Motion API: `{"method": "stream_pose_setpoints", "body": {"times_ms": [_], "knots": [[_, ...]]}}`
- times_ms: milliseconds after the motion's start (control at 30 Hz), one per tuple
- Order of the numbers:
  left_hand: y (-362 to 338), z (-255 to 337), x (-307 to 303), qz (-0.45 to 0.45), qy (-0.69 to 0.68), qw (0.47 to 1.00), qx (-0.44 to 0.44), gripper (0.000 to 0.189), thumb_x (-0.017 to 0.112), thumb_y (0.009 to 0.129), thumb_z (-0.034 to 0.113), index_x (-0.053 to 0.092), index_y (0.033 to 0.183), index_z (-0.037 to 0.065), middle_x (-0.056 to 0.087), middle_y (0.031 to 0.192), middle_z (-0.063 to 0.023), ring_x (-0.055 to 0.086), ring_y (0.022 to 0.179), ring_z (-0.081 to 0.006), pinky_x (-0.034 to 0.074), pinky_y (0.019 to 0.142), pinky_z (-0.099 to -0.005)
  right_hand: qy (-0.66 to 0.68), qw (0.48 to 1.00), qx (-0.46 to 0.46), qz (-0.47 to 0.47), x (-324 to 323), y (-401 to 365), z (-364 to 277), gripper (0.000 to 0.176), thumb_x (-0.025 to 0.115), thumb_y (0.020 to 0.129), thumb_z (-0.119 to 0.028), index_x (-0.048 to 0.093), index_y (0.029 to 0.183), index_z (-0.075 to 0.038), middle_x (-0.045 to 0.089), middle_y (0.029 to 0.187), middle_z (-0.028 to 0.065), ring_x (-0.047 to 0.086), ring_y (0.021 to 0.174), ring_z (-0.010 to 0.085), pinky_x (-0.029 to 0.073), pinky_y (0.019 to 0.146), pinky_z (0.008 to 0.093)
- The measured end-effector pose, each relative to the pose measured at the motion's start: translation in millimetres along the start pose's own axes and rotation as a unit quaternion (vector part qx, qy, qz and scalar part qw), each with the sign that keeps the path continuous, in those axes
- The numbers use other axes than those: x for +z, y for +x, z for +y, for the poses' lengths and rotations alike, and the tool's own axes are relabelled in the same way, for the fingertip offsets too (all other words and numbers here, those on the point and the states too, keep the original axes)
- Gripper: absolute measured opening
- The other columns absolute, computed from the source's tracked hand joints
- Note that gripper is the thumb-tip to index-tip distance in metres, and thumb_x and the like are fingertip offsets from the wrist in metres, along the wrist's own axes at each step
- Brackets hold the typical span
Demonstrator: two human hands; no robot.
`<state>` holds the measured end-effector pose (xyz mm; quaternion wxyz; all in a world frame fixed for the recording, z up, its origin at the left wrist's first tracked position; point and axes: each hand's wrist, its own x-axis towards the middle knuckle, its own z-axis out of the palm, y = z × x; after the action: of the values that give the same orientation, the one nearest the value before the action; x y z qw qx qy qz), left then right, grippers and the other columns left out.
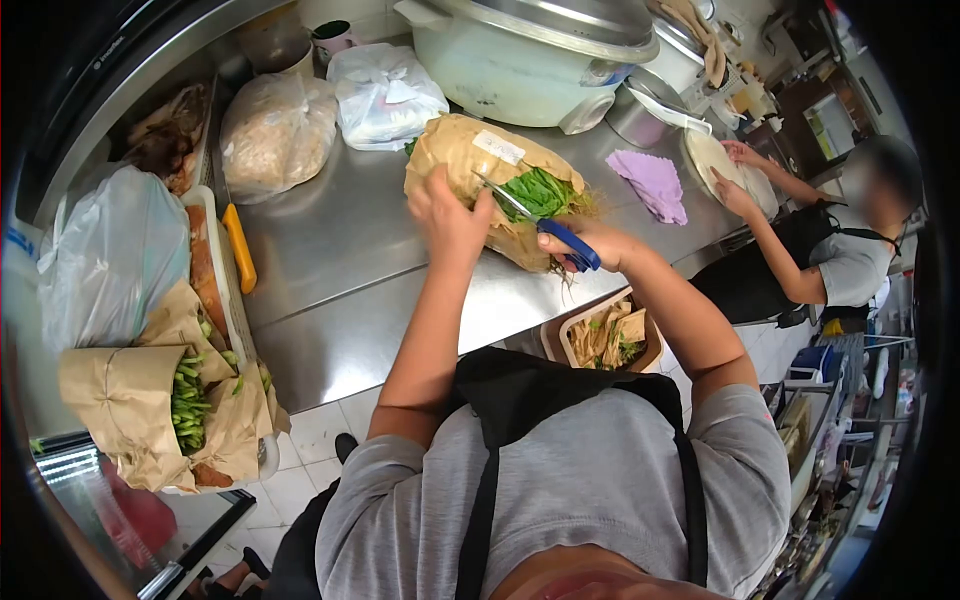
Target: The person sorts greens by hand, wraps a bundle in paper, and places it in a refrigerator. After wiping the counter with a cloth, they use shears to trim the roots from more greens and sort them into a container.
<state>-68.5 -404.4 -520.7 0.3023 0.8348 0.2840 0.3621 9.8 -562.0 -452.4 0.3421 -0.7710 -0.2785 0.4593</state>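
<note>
A brown paper wrap (450, 145) with a white label lies on the steel counter, leafy greens (540, 192) showing through its opening and thin roots (588, 203) sticking out on the right. My left hand (447, 215) grips the near left side of the paper, fingers bent against it. In my right hand (590, 242) is a pair of scissors (572, 243) with blue handles. Their blades point up and left across the greens, with the tip at the paper's edge close to my left hand.
Another paper-wrapped bundle of greens (190, 405) sits in a crate at left, beside a yellow-handled tool (240, 248). Bags (278, 135) and a large lidded pot (500, 70) line the back. A bin (655, 352) stands below the counter edge. A purple cloth (648, 185) lies near a co-worker (835, 240) holding a round pale item.
</note>
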Motion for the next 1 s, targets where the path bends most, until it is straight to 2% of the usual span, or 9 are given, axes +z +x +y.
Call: {"method": "stream_pose_setpoints", "body": {"times_ms": [100, 233, 333, 467, 567, 667, 700, 833, 1000], "knots": [[-1, -38, 39, -0.036, -0.086, 0.996, -0.015, 0.074, 0.061, 0.069, 0.026, 0.023, 0.123, -0.008, 0.027, 0.122, -0.0301, 0.023, 0.113, -0.0460, 0.017, 0.096, -0.0503, 0.005, 1.000, 0.000, 0.010, -1, 3, -7, 0.054, 0.057, 0.067, -0.060, 0.046, 0.063, -0.007, 0.043, 0.052, -0.0012, 0.044, 0.042, 0.0080, 0.034, 0.040, 0.0197], [3, -39, 49, -0.051, -0.099, 0.994, 0.019, 0.079, 0.060, 0.069, 0.024, 0.016, 0.124, -0.011, 0.022, 0.125, -0.0326, 0.021, 0.115, -0.0469, 0.017, 0.098, -0.0496, -0.025, 0.998, 0.030, 0.051, -6, 24, -14, 0.057, 0.056, 0.066, -0.064, 0.048, 0.056, -0.008, 0.045, 0.049, 0.0007, 0.045, 0.042, 0.0097, 0.035, 0.040, 0.0219], [8, -32, 47, -0.052, -0.096, 0.993, 0.044, 0.076, 0.059, 0.069, 0.023, 0.018, 0.123, -0.012, 0.025, 0.123, -0.0322, 0.024, 0.114, -0.0458, 0.019, 0.097, -0.0486, -0.057, 0.995, 0.075, 0.042, -12, 42, -27, 0.056, 0.059, 0.067, -0.059, 0.053, 0.073, -0.003, 0.048, 0.054, 0.0009, 0.047, 0.044, 0.0085, 0.036, 0.038, 0.0214], [15, -32, 47, -0.071, -0.100, 0.992, 0.010, 0.075, 0.059, 0.069, 0.022, 0.019, 0.122, -0.012, 0.028, 0.121, -0.0317, 0.026, 0.113, -0.0445, 0.022, 0.096, -0.0475, -0.183, 0.980, 0.029, 0.074, -16, 50, -16, 0.056, 0.059, 0.067, -0.058, 0.054, 0.069, -0.002, 0.050, 0.053, 0.0019, 0.049, 0.043, 0.0091, 0.036, 0.038, 0.0211], [16, -31, 48, -0.070, -0.097, 0.993, 0.014, 0.074, 0.060, 0.069, 0.022, 0.020, 0.122, -0.012, 0.029, 0.120, -0.0308, 0.028, 0.112, -0.0435, 0.022, 0.096, -0.0469, -0.105, 0.992, -0.023, 0.064, -15, 36, -13, 0.061, 0.057, 0.063, -0.065, 0.054, 0.057, -0.004, 0.049, 0.050, 0.0028, 0.048, 0.045, 0.0110, 0.037, 0.040, 0.0248], [17, -30, 46, -0.072, -0.066, 0.995, 0.017, 0.074, 0.060, 0.069, 0.022, 0.022, 0.122, -0.011, 0.031, 0.120, -0.0291, 0.028, 0.113, -0.0419, 0.023, 0.096, -0.0464, -0.009, 0.999, 0.026, 0.047, -14, 23, -25, 0.059, 0.058, 0.065, -0.062, 0.054, 0.063, -0.004, 0.046, 0.048, 0.0010, 0.046, 0.044, 0.0094, 0.035, 0.040, 0.0230], [19, -29, 44, -0.074, -0.051, 0.996, 0.016, 0.073, 0.060, 0.069, 0.022, 0.022, 0.122, -0.011, 0.031, 0.121, -0.0284, 0.029, 0.113, -0.0412, 0.023, 0.095, -0.0462, -0.045, 0.997, 0.032, 0.049, -15, 27, -20, 0.059, 0.056, 0.066, -0.063, 0.054, 0.066, -0.004, 0.042, 0.047, -0.0007, 0.044, 0.043, 0.0078, 0.034, 0.039, 0.0214], [19, -17, 38, -0.080, -0.044, 0.995, 0.050, 0.071, 0.059, 0.070, 0.023, 0.024, 0.122, -0.010, 0.032, 0.121, -0.0273, 0.029, 0.113, -0.0400, 0.023, 0.095, -0.0460, 0.081, 0.996, 0.012, 0.040, -12, 49, -38, 0.060, 0.054, 0.065, -0.066, 0.048, 0.059, -0.007, 0.042, 0.048, -0.0005, 0.042, 0.040, 0.0088, 0.033, 0.039, 0.0210], [21, -24, 39, -0.084, -0.061, 0.994, 0.022, 0.069, 0.058, 0.070, 0.023, 0.025, 0.121, -0.010, 0.034, 0.120, -0.0273, 0.030, 0.113, -0.0404, 0.023, 0.095, -0.0455, 0.111, 0.993, 0.046, 0.020, -18, 76, -46, 0.056, 0.057, 0.065, -0.062, 0.046, 0.060, -0.007, 0.044, 0.051, 0.0010, 0.044, 0.040, 0.0089, 0.035, 0.038, 0.0205]]}}
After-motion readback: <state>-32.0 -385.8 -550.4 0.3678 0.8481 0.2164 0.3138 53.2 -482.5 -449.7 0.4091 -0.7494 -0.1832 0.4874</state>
